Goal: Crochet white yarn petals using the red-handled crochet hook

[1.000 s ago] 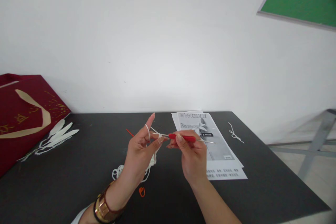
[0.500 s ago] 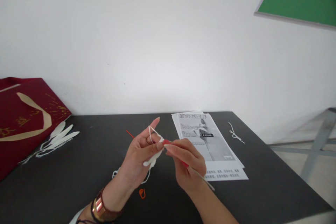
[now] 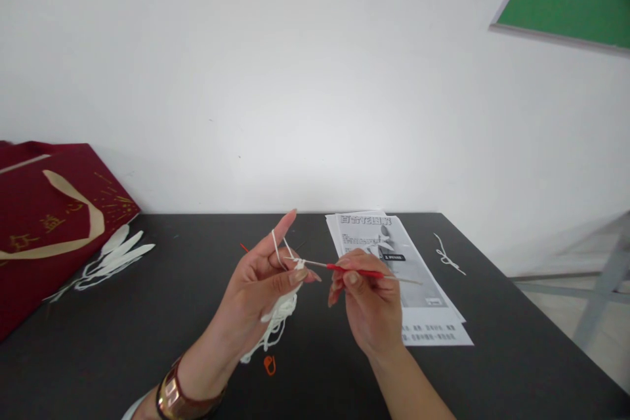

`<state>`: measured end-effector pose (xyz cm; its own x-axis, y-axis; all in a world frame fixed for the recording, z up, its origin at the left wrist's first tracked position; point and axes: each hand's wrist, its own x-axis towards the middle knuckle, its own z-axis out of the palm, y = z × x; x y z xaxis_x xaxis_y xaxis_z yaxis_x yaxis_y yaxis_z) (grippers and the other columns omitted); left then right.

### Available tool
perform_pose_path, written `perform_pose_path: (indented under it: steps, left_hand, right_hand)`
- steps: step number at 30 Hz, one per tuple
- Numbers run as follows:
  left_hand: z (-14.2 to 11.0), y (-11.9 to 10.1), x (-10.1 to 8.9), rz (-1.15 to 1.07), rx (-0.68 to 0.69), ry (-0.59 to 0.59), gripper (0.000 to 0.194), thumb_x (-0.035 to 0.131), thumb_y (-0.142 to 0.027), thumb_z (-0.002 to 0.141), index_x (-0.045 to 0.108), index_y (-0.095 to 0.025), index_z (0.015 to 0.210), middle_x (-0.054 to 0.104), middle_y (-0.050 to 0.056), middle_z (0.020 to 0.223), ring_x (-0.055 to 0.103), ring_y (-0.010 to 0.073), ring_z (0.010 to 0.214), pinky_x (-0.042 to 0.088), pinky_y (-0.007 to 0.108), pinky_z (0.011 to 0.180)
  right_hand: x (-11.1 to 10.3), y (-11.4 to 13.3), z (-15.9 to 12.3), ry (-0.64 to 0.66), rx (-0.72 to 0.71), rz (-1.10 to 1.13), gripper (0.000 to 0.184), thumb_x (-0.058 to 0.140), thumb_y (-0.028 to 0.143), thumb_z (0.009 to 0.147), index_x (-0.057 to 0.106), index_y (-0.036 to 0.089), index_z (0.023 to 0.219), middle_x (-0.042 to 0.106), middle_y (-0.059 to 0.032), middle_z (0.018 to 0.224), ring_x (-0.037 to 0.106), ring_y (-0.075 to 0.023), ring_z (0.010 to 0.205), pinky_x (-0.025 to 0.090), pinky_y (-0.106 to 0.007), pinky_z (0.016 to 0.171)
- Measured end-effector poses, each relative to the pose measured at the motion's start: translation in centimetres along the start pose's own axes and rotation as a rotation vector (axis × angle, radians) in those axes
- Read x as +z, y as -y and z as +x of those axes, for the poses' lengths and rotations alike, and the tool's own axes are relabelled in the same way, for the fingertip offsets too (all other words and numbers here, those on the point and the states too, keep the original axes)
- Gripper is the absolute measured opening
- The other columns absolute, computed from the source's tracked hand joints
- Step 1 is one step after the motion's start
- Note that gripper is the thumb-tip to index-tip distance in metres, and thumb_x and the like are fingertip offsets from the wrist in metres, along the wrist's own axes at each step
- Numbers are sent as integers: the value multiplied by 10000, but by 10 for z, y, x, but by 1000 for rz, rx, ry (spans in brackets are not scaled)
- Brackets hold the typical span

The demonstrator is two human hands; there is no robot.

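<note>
My left hand (image 3: 263, 285) pinches a small white crochet piece (image 3: 287, 307) between thumb and fingers. A strand of white yarn (image 3: 274, 240) loops around its raised index finger and runs down to the stitches. My right hand (image 3: 371, 302) grips a crochet hook (image 3: 361, 272) by its red handle. The hook's metal shaft points left, and its tip lies at the stitches by my left fingertips. Loose white yarn (image 3: 266, 339) hangs below the left hand toward the table. An orange stitch marker (image 3: 270, 365) lies on the black table beneath.
Printed sheets (image 3: 433, 335) lie behind and beside my right hand. A knotted bit of white yarn (image 3: 447, 257) is farther right. White crocheted petals (image 3: 121, 256) rest at the left by a dark red bag (image 3: 29, 210). A red stick tip (image 3: 244, 247) shows behind my left hand.
My right hand was close against the left half a second ago with the hook tilted down. It has drawn back to the right, the hook now nearly level. More loose yarn shows below.
</note>
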<state>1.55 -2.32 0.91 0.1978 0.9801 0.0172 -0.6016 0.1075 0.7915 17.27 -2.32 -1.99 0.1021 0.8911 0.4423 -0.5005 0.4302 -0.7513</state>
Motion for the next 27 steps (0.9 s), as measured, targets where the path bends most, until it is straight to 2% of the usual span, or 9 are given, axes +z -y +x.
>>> perform_pose_path:
  steps: [8, 16, 22, 27]
  left_hand:
    - [-3, -7, 0, -5, 49, 66, 685, 748, -56, 734, 578, -322, 1342, 642, -35, 724, 688, 144, 684, 532, 251, 692]
    - [-2, -10, 0, -53, 42, 140, 654, 739, -26, 729, 615, -308, 1306, 644, -34, 694, 679, 139, 655, 561, 255, 674]
    - [-1, -9, -7, -89, 33, 232, 689, 720, -10, 736, 571, -275, 1355, 644, -29, 685, 658, 138, 657, 567, 249, 656]
    - [0, -10, -9, -115, -12, 256, 706, 732, -23, 720, 557, -235, 1370, 640, -24, 691, 634, 140, 646, 559, 250, 611]
  right_hand:
    - [-3, 10, 4, 2, 27, 35, 19, 765, 240, 791, 767, 226, 804, 627, 4, 701, 593, -98, 498, 528, -184, 378]
    - [-5, 16, 8, 19, 29, 7, 54, 773, 282, 783, 757, 230, 785, 608, 10, 674, 571, -100, 478, 520, -193, 358]
    - [-10, 18, 9, 88, -13, -17, 20, 759, 265, 802, 756, 255, 818, 617, 7, 697, 594, -117, 516, 530, -205, 359]
    - [-16, 21, 8, 177, -54, -68, 48, 719, 240, 843, 762, 249, 862, 628, -8, 744, 630, -126, 553, 567, -233, 415]
